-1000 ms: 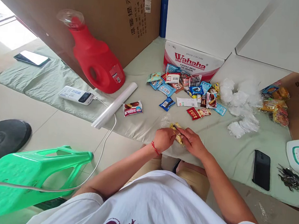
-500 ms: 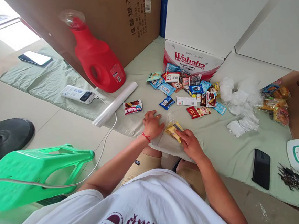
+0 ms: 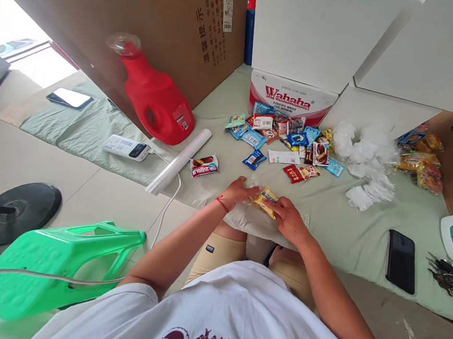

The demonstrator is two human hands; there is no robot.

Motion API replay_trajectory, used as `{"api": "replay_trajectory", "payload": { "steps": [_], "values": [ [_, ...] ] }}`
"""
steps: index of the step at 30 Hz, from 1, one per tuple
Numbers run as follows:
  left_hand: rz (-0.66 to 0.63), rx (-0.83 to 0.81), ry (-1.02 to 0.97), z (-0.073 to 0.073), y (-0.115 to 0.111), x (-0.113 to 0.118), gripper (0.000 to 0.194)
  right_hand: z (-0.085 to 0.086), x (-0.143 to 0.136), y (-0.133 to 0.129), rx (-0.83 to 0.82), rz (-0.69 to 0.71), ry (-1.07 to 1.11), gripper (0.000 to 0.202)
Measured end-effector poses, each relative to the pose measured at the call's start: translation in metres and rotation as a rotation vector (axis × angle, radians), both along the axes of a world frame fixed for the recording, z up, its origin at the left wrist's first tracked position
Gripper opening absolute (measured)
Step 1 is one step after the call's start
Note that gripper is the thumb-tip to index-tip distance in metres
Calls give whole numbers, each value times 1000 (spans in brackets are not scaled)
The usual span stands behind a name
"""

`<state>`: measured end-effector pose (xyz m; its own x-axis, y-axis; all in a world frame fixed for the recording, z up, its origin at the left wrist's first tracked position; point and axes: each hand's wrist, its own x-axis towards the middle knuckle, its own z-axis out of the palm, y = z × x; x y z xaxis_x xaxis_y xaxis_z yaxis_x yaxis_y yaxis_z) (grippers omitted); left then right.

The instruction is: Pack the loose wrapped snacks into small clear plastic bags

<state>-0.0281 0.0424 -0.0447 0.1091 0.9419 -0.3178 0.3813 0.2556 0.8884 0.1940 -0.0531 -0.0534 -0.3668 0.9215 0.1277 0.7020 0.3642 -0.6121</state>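
A yellow snack packet (image 3: 267,201) lies near the front edge of the cloth-covered surface, with clear plastic film (image 3: 252,183) around its left end. My left hand (image 3: 241,192), a red string at its wrist, is closed on the film just left of the packet. On the other side, the fingers of my right hand (image 3: 290,217) hold the packet's right end. Beyond my hands lie a small blue packet (image 3: 254,159), a red and cream packet (image 3: 300,173) and a pink and white snack packet (image 3: 205,166).
A pile of snack packets (image 3: 254,139) sits before the Wahaba-style red and white carton (image 3: 293,96). Crumpled clear plastic bundles (image 3: 373,149) lie right of it. At left are a plastic film roll (image 3: 179,160), red jug (image 3: 159,101) and power bank (image 3: 126,147); a black phone (image 3: 401,261) is at right.
My left hand has moved right toward the yellow packet and taken hold of the clear film. My right hand stays at the packet. The camera view has shifted slightly.
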Motion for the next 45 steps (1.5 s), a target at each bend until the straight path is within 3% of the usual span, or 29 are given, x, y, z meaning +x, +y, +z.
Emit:
{"api": "replay_trajectory", "payload": {
  "steps": [5,8,11,13,18,22,23,25,27,28,30,32,36,38,41,45],
  "values": [
    [-4,-25,15,12,1,6,5,2,1,-1,-8,3,42,71],
    [6,76,89,21,-13,21,7,5,-1,-2,0,-2,50,67],
    [-76,334,338,22,-40,43,16,5,-5,-1,33,-23,34,58],
    [-123,475,459,17,-58,52,25,3,-10,0,56,-45,6,51],
    [-163,748,449,-9,-89,50,43,8,-22,-12,62,-130,27,33],
    [-185,762,565,-28,-94,46,53,32,11,-37,-201,-36,298,30],
    [-187,747,603,-30,-93,48,53,37,26,-41,-266,-83,383,28],
    [-178,729,649,-34,-92,52,53,43,58,-44,-281,-346,507,30],
    [-154,739,649,-35,-92,57,51,40,82,-37,-193,-645,472,39],
    [-141,752,637,-36,-92,58,50,36,87,-32,-173,-723,390,42],
    [-118,787,609,-38,-93,59,47,26,85,-19,-225,-698,158,46],
    [-100,818,590,-40,-95,59,45,18,69,-13,-299,-571,-69,43],
    [-81,851,562,-44,-96,59,42,20,41,-30,-349,-327,-315,20],
    [-87,869,553,-45,-96,58,40,32,38,-46,-339,-309,-297,14],
    [-99,877,554,-46,-96,57,39,53,35,-55,-396,-395,-150,17],
    [-115,862,575,-45,-96,59,38,62,7,-21,-435,-483,90,22]
  ]
}}
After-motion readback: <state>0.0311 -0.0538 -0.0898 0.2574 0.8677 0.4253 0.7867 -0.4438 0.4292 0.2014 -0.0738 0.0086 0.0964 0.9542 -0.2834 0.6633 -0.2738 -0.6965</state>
